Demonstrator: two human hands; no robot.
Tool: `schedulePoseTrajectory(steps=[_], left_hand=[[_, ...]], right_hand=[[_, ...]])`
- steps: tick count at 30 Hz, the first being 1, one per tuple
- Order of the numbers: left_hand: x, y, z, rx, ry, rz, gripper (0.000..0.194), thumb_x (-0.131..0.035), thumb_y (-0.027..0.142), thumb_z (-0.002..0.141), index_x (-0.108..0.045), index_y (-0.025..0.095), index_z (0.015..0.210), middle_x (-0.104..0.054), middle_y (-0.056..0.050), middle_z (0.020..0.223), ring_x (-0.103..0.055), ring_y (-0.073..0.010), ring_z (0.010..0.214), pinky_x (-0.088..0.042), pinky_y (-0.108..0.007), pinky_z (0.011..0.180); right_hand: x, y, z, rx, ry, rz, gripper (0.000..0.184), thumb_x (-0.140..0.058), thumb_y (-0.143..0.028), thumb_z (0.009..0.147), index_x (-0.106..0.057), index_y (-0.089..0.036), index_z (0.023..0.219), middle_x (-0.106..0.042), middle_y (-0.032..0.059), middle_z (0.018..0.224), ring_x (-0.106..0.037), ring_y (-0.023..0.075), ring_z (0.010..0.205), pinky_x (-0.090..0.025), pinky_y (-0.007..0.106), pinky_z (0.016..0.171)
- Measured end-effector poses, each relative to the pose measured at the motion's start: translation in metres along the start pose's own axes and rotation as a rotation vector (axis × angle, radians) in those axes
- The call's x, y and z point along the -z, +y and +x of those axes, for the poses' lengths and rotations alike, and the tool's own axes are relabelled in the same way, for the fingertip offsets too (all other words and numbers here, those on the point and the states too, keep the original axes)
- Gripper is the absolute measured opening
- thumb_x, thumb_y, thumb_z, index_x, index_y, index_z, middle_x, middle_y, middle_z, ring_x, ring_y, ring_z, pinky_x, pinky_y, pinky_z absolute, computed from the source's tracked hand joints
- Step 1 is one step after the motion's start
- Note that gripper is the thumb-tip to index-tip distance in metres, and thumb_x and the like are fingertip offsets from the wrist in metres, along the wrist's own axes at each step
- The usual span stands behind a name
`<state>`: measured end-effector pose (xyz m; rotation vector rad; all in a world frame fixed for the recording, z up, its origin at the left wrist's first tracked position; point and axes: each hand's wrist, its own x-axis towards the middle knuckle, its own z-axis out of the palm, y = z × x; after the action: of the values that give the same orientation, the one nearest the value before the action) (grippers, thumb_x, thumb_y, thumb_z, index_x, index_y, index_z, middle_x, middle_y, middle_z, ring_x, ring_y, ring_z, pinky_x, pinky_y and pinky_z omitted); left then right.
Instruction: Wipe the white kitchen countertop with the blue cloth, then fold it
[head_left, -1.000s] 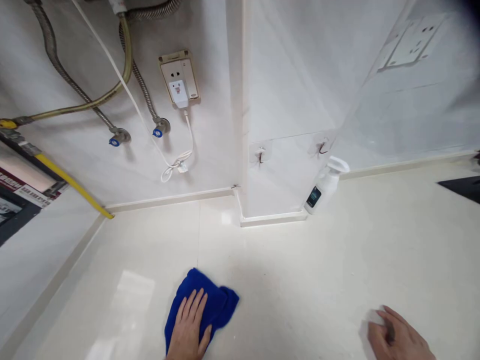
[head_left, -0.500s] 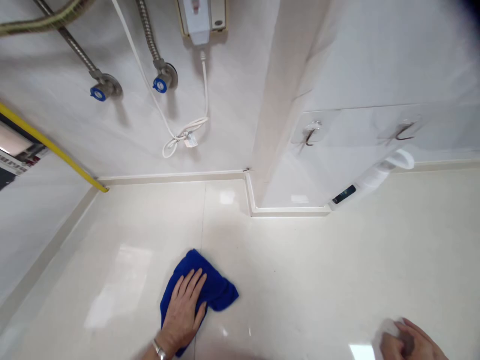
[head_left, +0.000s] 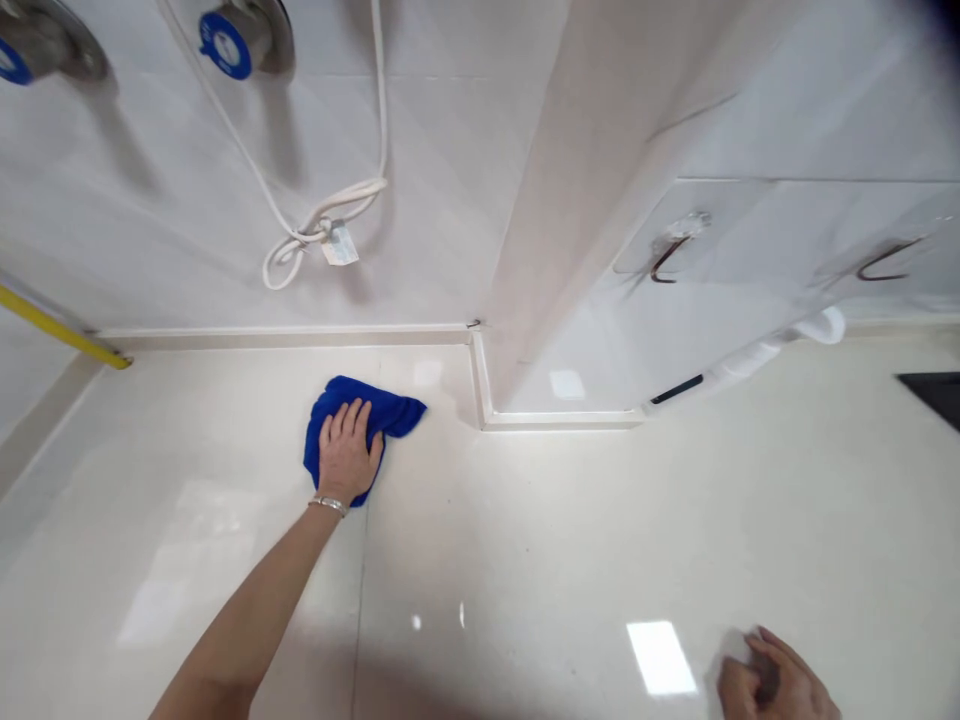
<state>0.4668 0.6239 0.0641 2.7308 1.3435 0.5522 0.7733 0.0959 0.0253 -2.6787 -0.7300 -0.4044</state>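
Note:
A blue cloth (head_left: 397,411) lies bunched on the glossy white surface (head_left: 600,520), left of centre and short of the back wall. My left hand (head_left: 347,455) presses down on it from above, fingers close together and the thumb at its right side, with folds of cloth gripped under the palm. A metal bracelet (head_left: 328,504) circles that wrist. At the lower right, my right hand (head_left: 776,680) rests on the surface with its fingers curled in. Nothing shows in its grasp, and its lower part is cut off by the frame.
A low trim strip (head_left: 300,338) edges the wall and turns around a jutting corner. Above hang a looped white cord (head_left: 322,225) and a blue-handled valve (head_left: 225,45). Clear hooks (head_left: 671,255), a white handled device (head_left: 739,365), a yellow pipe (head_left: 60,325) and a dark object (head_left: 934,395) are around.
My left hand has pushed the blue cloth forward, toward the back wall. The view has come closer to the wall. My right hand stays curled on the surface.

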Motion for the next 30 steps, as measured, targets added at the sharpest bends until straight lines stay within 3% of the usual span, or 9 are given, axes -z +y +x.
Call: schedulePoseTrajectory(steps=[6, 9, 12, 17, 23, 30], left_hand=[[-0.024, -0.004, 0.066, 0.136, 0.123, 0.011, 0.061, -0.034, 0.042, 0.098, -0.044, 0.009, 0.148, -0.044, -0.016, 0.154, -0.032, -0.0329, 0.146, -0.017, -0.053, 0.124], [-0.03, -0.006, 0.08, 0.169, 0.146, 0.04, 0.063, -0.033, 0.043, 0.097, -0.044, 0.008, 0.148, -0.044, -0.017, 0.154, -0.032, -0.0337, 0.146, -0.017, -0.054, 0.124], [-0.032, -0.006, 0.079, 0.147, 0.158, 0.042, 0.065, -0.03, 0.044, 0.097, -0.044, 0.005, 0.148, -0.044, -0.019, 0.154, -0.032, -0.0344, 0.145, -0.018, -0.055, 0.123], [-0.03, 0.004, 0.05, 0.079, 0.207, 0.069, 0.068, -0.027, 0.046, 0.098, -0.044, 0.002, 0.147, -0.045, -0.022, 0.152, -0.034, -0.0356, 0.145, -0.018, -0.055, 0.123], [-0.021, 0.031, -0.009, -0.057, 0.212, 0.078, 0.069, -0.023, 0.048, 0.101, -0.044, 0.002, 0.147, -0.047, -0.022, 0.15, -0.035, -0.0359, 0.144, -0.02, -0.055, 0.123], [-0.011, 0.065, -0.069, -0.127, 0.206, 0.071, 0.064, -0.025, 0.043, 0.102, -0.046, 0.001, 0.146, -0.048, -0.021, 0.149, -0.036, -0.0353, 0.143, -0.022, -0.055, 0.122]], right_hand=[[-0.009, 0.008, -0.001, 0.056, 0.067, 0.02, 0.031, -0.045, -0.038, 0.082, -0.06, -0.018, 0.101, -0.068, 0.0177, 0.117, -0.065, 0.0368, 0.102, -0.05, 0.049, 0.084], [-0.011, 0.004, -0.003, 0.041, 0.077, 0.07, 0.031, -0.045, -0.035, 0.083, -0.059, -0.017, 0.104, -0.067, 0.0169, 0.119, -0.063, 0.0343, 0.106, -0.049, 0.048, 0.088], [-0.015, -0.001, -0.003, 0.012, 0.097, 0.09, 0.03, -0.045, -0.033, 0.085, -0.059, -0.018, 0.106, -0.066, 0.0156, 0.121, -0.062, 0.0323, 0.108, -0.048, 0.048, 0.093], [-0.02, -0.005, -0.001, 0.013, 0.172, 0.13, 0.027, -0.044, -0.03, 0.087, -0.058, -0.019, 0.107, -0.066, 0.0143, 0.121, -0.061, 0.0299, 0.108, -0.048, 0.047, 0.095], [-0.023, -0.007, -0.001, 0.027, 0.224, 0.166, 0.027, -0.045, -0.025, 0.085, -0.058, -0.02, 0.108, -0.067, 0.0125, 0.122, -0.06, 0.0288, 0.106, -0.047, 0.046, 0.094], [-0.029, -0.007, -0.001, 0.027, 0.254, 0.171, 0.027, -0.043, -0.024, 0.086, -0.057, -0.021, 0.109, -0.066, 0.0115, 0.123, -0.059, 0.0284, 0.107, -0.048, 0.045, 0.093]])
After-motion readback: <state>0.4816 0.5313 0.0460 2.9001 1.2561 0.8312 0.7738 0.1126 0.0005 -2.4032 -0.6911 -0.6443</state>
